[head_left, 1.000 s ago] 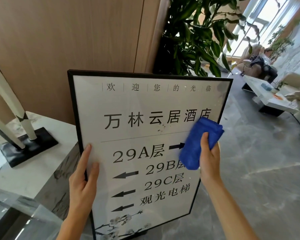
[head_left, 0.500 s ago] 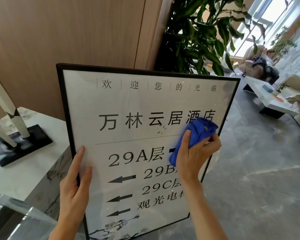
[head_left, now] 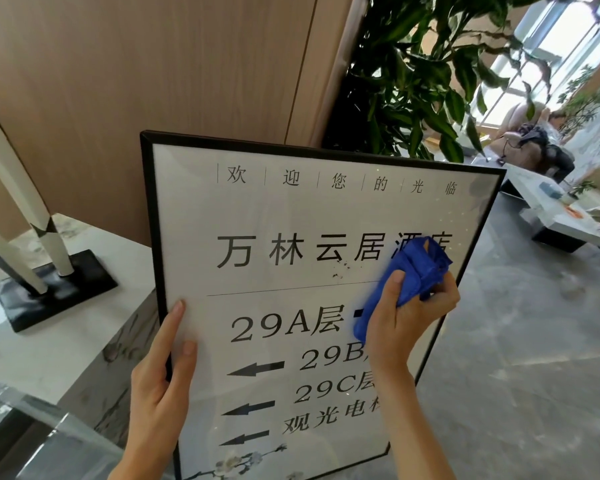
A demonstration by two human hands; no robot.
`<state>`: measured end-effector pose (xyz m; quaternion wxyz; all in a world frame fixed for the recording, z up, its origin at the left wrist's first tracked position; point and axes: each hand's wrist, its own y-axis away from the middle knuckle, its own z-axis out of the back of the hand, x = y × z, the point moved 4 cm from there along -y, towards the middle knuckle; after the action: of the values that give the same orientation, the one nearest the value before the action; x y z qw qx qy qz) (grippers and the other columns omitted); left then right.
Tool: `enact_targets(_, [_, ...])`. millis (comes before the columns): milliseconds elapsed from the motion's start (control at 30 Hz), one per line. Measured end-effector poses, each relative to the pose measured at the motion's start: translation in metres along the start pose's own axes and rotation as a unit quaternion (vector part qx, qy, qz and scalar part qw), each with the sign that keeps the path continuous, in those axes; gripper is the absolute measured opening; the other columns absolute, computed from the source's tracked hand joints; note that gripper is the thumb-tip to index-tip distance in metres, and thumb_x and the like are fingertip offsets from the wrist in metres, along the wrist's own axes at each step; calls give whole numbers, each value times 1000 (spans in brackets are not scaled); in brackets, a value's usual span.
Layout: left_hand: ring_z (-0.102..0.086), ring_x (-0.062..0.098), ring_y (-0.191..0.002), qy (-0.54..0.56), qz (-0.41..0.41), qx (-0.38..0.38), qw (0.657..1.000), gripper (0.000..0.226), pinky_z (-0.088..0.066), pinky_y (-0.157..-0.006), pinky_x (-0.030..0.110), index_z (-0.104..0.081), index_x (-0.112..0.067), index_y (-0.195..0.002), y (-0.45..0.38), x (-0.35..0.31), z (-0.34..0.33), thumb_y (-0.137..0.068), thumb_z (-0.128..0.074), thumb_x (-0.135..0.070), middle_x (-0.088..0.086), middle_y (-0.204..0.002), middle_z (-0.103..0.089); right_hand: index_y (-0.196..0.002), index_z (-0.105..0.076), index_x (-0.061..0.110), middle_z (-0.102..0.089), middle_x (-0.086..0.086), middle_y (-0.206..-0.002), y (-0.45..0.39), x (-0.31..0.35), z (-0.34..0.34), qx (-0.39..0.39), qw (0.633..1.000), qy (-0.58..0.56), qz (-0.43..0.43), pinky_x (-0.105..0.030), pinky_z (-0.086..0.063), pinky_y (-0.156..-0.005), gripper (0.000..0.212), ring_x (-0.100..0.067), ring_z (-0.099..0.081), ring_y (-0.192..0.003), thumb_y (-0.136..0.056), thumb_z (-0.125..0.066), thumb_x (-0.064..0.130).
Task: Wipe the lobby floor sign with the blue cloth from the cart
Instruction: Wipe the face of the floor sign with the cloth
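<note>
The floor sign (head_left: pixel 284 216) is a tall white panel in a thin black frame, printed with black characters and arrows, standing tilted in the middle of the view. My left hand (head_left: pixel 163 379) grips its left edge, thumb on the glass. My right hand (head_left: pixel 406 317) presses a bunched blue cloth (head_left: pixel 413 271) against the sign's right half, over the end of the large title line. A few small dark specks (head_left: pixel 340 270) sit on the glass just left of the cloth. The cloth and hand hide part of the lettering.
A marble-topped counter (head_left: pixel 66 341) stands at left with a black-based white sculpture (head_left: pixel 32 237) on it. A wood wall and a large leafy plant (head_left: pixel 430 74) are behind the sign. A grey stone floor (head_left: pixel 516 358) spreads to the right, with a low white table (head_left: pixel 568 220) and a seated person beyond.
My right hand has closed around the cloth and shifted left onto the sign face, bunching the cloth against the glass. The left hand keeps its grip on the frame.
</note>
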<state>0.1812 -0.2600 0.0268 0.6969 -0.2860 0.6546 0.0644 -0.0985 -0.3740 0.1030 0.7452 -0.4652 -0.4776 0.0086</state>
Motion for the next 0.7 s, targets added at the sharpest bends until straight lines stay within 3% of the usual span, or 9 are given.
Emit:
enact_targets(100, [-43, -18, -128, 8, 3, -7, 1000, 44, -36, -96, -1, -47, -65, -131, 1, 3, 0, -92, -49, -44, -45, -136, -46, -136, -34, 39, -37, -8, -135, 2, 6, -4, -2, 1000, 12, 22, -53, -46, -100, 42, -29, -47, -118, -100, -53, 33])
enact_targets(200, [-44, -15, -130, 20, 11, -3, 1000, 45, -38, -98, 2, -47, -65, -132, 2, 3, 0, -92, -49, -45, -43, -138, -47, -137, -35, 39, -38, -8, -136, 10, 18, -15, 4, 998, 14, 57, -49, -47, -99, 39, -33, -48, -114, -102, -51, 38])
enact_targets(300, [-44, -14, -130, 29, 17, 0, 999, 45, -39, -97, 3, -46, -64, -132, 2, 4, 1, -91, -48, -46, -41, -139, -47, -142, -48, 18, -29, 27, -138, 21, 28, -29, 12, 995, 30, 95, -40, -44, -100, 43, -17, -41, -116, -104, -48, 39])
enact_targets(400, [-43, -14, -131, 36, 22, 4, 999, 45, -39, -98, 3, -46, -64, -132, 2, 5, 2, -91, -48, -47, -41, -140, -46, -135, -58, 7, -20, 33, -144, 29, 34, -40, 14, 993, 48, 107, -40, -42, -99, 47, -8, -37, -118, -105, -47, 40])
enact_targets(467, [-45, -14, -129, 43, 27, 5, 999, 45, -41, -95, 3, -47, -64, -132, 2, 4, 2, -91, -49, -47, -41, -139, -48, -140, -58, 14, -20, 31, -145, 34, 41, -48, 18, 990, 54, 127, -34, -37, -101, 47, -3, -34, -123, -105, -46, 42])
enact_targets(567, [-50, -17, -121, 34, 25, 8, 999, 46, -43, -90, 2, -47, -63, -133, 2, 1, 1, -91, -50, -46, -41, -136, -50, -153, -43, 29, -27, 29, -143, 37, 49, -54, 31, 982, 60, 175, -21, -25, -104, 51, 4, -34, -123, -103, -46, 43])
enact_targets(700, [-47, -12, -128, -8, 9, 19, 1000, 55, -44, -96, 6, -42, -64, -135, 0, -1, 2, -85, -59, -49, -41, -139, -46, -137, -53, 43, -36, 39, -126, 27, 39, -48, 38, 986, 46, 155, -16, -32, -90, 37, 11, -42, -107, -100, -58, 43])
